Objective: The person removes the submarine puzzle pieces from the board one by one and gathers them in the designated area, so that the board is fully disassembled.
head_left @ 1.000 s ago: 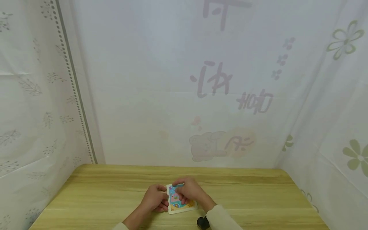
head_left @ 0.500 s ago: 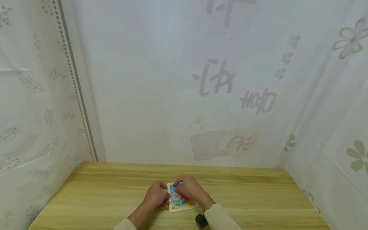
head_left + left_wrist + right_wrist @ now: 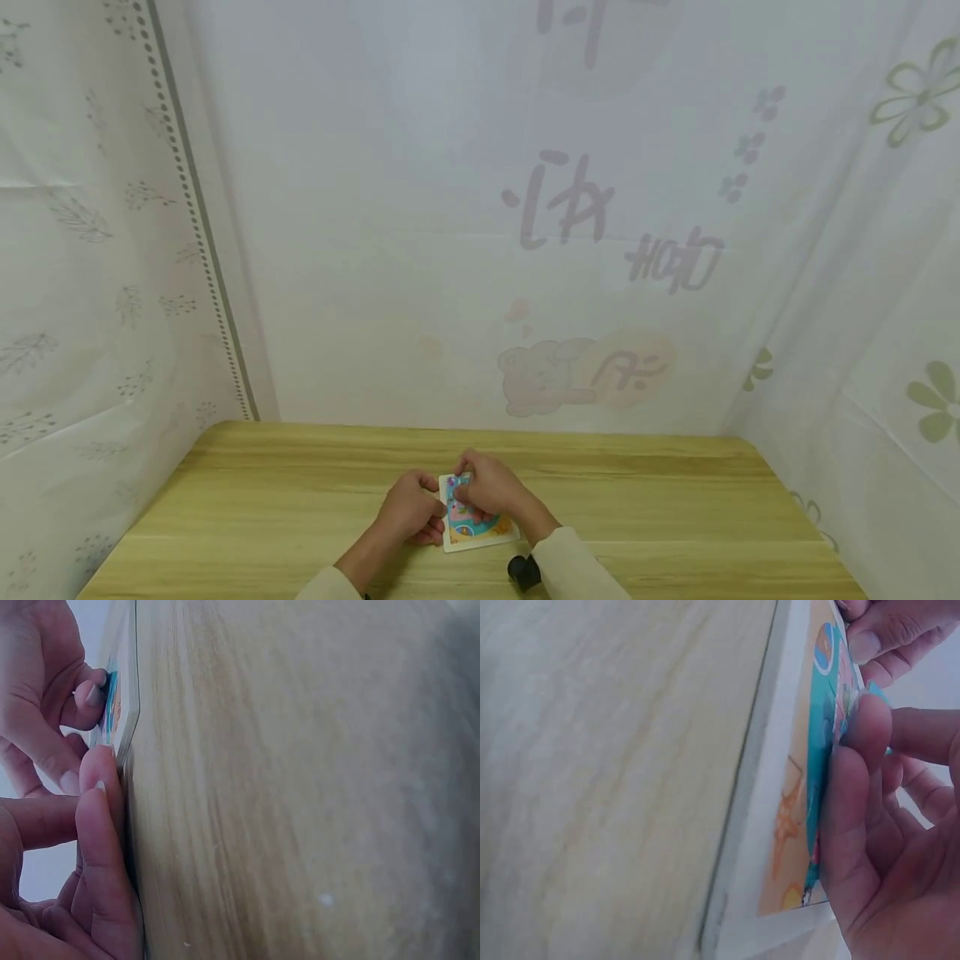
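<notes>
A small puzzle board (image 3: 480, 547) with a white border and a colourful sea picture lies on the wooden table. At its left edge, my left hand (image 3: 408, 508) grips the rim between thumb and curled fingers. My right hand (image 3: 491, 490) is over the picture's upper part. In the right wrist view, its thumb and index finger pinch a thin teal puzzle piece (image 3: 878, 693), raised a little from the picture; the fingers hide most of it. An orange starfish (image 3: 786, 817) shows in the picture's lower corner. The other right fingers are bent over the board.
The wooden table (image 3: 637, 508) extends around the board, back to a pale printed curtain (image 3: 375, 250). More curtains hang on the left and right. A black device (image 3: 523, 572) is at the right wrist, next to the cream sleeve (image 3: 577, 567).
The right hand has shifted slightly up and away at the board's top edge, its fingertips lifting a little. The left hand keeps its grip on the rim. The head view has tilted slightly.
</notes>
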Motion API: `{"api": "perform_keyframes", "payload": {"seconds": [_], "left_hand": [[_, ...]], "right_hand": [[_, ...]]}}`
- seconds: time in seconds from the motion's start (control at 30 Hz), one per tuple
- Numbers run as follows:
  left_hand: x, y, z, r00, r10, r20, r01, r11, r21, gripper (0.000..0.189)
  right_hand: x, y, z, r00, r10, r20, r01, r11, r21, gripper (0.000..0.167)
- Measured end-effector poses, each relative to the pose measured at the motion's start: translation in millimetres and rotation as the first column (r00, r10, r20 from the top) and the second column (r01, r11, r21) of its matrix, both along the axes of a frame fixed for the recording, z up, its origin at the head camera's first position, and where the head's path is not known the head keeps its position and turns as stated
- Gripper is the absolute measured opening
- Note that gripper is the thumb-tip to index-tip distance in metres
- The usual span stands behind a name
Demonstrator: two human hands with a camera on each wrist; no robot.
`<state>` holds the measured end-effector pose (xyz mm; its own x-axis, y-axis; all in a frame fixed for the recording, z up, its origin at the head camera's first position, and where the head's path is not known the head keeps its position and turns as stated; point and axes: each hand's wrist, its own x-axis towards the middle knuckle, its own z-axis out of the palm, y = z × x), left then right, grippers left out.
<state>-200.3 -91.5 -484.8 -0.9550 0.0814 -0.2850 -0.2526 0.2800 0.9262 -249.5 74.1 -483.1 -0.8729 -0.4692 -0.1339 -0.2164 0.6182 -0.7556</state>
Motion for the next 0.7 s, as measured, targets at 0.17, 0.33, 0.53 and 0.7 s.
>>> {"api": "perform_keyframes", "payload": {"seconds": [0.17,0.33,0.53,0.7], "left_hand": [[-0.4,-1.6,-0.9,1.0,-0.003,0.004,0.003,1.0,-0.004,0.033],[-0.7,-1.3,-0.6,1.0,-0.006,0.003,0.006,1.0,0.004,0.033],[-0.6,-0.9,0.6,1.0,-0.011,0.01,0.011,1.0,0.004,0.032],[-4.0,-1.0,-0.1,1.0,-0.016,0.027,0.016,1.0,-0.011,0.028]], "right_hand": [[1.6,1.7,2.2,1.0,0.017,0.02,-0.015,0.998,-0.067,0.019],[2.9,1.8,0.7,1.0,0.006,0.012,-0.004,0.99,-0.139,0.011],[-4.8,5.7,-2.1,0.989,-0.106,0.103,0.13,0.957,-0.26,0.014],[-20.9,24.6,2.1,0.964,-0.223,0.147,0.26,0.907,-0.33,0.016]]}}
